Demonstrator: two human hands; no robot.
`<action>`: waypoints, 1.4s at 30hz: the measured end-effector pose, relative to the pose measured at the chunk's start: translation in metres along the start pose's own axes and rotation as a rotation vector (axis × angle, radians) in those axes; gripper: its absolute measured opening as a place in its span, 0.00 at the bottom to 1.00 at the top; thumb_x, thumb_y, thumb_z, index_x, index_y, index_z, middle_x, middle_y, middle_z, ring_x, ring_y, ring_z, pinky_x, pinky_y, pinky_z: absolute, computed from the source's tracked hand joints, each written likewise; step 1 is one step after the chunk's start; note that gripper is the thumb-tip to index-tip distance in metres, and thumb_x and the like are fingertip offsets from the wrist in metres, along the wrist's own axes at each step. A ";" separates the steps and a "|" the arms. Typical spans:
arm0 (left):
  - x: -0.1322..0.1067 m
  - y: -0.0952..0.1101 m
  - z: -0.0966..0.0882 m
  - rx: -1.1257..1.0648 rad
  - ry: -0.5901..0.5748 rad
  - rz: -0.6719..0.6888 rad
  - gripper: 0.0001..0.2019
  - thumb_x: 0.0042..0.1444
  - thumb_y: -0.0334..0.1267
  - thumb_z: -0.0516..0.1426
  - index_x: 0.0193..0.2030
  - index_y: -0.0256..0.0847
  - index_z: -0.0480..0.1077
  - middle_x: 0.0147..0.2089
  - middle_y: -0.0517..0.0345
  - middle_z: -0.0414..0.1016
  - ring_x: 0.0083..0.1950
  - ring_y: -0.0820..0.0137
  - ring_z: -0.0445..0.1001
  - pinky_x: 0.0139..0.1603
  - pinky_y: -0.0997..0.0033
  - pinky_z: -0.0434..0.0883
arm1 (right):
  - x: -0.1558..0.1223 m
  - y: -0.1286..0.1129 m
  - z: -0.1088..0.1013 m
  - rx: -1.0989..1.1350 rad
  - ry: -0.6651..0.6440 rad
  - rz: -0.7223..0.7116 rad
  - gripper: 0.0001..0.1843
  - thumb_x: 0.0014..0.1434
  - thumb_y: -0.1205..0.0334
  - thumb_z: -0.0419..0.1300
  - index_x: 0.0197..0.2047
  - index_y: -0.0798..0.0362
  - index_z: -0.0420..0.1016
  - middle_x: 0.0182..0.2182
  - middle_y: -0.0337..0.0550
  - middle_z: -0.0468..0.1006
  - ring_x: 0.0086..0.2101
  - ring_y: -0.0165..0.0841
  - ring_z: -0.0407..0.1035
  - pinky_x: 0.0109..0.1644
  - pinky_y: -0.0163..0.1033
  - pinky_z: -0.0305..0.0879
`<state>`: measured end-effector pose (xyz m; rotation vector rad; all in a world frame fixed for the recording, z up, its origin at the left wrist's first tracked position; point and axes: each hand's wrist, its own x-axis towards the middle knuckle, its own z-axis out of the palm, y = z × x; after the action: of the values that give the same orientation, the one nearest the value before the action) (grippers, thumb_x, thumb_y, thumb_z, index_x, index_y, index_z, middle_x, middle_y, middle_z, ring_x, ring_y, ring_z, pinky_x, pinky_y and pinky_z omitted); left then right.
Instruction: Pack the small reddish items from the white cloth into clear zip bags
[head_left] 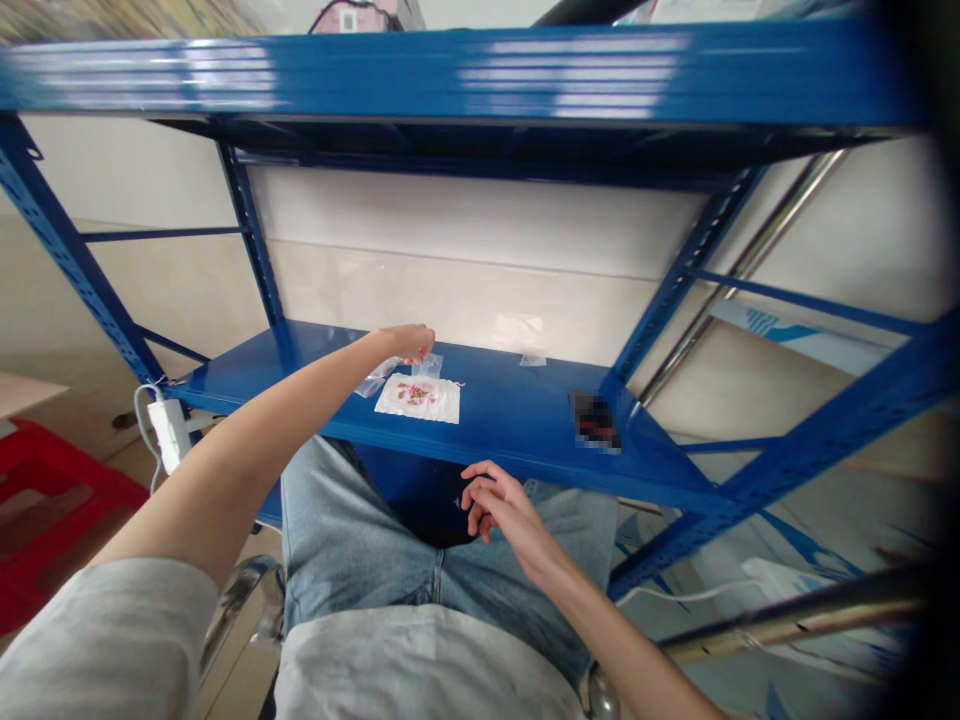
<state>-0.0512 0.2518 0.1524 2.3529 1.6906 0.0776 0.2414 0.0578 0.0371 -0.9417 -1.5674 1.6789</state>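
Observation:
My left hand (pixel 412 343) reaches across the blue shelf, its fingers drawn together and pointing down. Whatever lies between its fingertips is too small to make out. Right beneath them is a small clear plastic bag (pixel 427 367). Another clear plastic bag (pixel 377 378) lies to the left, partly behind my forearm. In front of these, a white drawstring pouch (pixel 442 402) rests flat, with a pink and brown pattern or small pieces on its middle. Over my lap hangs my right hand (pixel 499 500), fingers loosely bent and apart, holding nothing.
A clear plastic piece (pixel 533 360) lies at the blue shelf's (pixel 510 420) back edge. Toward the right end is a dark, blurred-out object (pixel 595 420). An upper blue beam (pixel 420 75) crosses overhead. A white power strip (pixel 169 432) hangs left, near a red stool (pixel 60 510).

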 end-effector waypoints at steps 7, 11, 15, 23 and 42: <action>-0.008 -0.011 0.000 -0.027 -0.003 -0.029 0.05 0.44 0.25 0.59 0.26 0.34 0.75 0.18 0.57 0.72 0.24 0.72 0.70 0.34 0.73 0.67 | 0.004 0.004 -0.004 0.004 -0.017 0.023 0.13 0.56 0.58 0.58 0.45 0.50 0.67 0.28 0.35 0.73 0.21 0.28 0.70 0.18 0.28 0.55; -0.009 -0.016 0.002 -0.046 -0.015 -0.032 0.03 0.43 0.26 0.60 0.24 0.35 0.74 0.17 0.59 0.70 0.22 0.73 0.69 0.29 0.73 0.65 | 0.005 0.006 -0.005 -0.009 -0.015 0.026 0.12 0.56 0.59 0.57 0.44 0.51 0.67 0.29 0.36 0.73 0.21 0.28 0.70 0.17 0.28 0.55; -0.007 -0.016 0.001 -0.050 -0.026 -0.045 0.03 0.44 0.28 0.59 0.22 0.35 0.73 0.17 0.57 0.71 0.22 0.72 0.69 0.28 0.73 0.64 | 0.006 0.007 -0.005 -0.012 -0.028 0.028 0.11 0.56 0.57 0.57 0.41 0.52 0.68 0.28 0.37 0.72 0.21 0.28 0.70 0.17 0.28 0.55; -0.007 -0.013 -0.004 0.006 -0.057 -0.028 0.04 0.40 0.28 0.63 0.27 0.35 0.77 0.18 0.57 0.74 0.24 0.72 0.69 0.30 0.74 0.65 | 0.007 0.010 -0.007 -0.019 -0.043 0.020 0.08 0.58 0.57 0.58 0.38 0.52 0.71 0.28 0.37 0.72 0.22 0.28 0.70 0.18 0.28 0.55; -0.014 -0.007 -0.019 0.029 -0.018 0.009 0.08 0.39 0.20 0.56 0.21 0.34 0.74 0.16 0.60 0.70 0.22 0.75 0.68 0.32 0.75 0.65 | 0.008 0.012 -0.009 -0.034 -0.032 -0.002 0.07 0.59 0.59 0.55 0.37 0.54 0.70 0.28 0.38 0.72 0.22 0.28 0.71 0.19 0.29 0.56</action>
<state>-0.0654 0.2439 0.1702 2.3752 1.6837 0.0342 0.2453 0.0686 0.0247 -0.9350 -1.6223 1.6784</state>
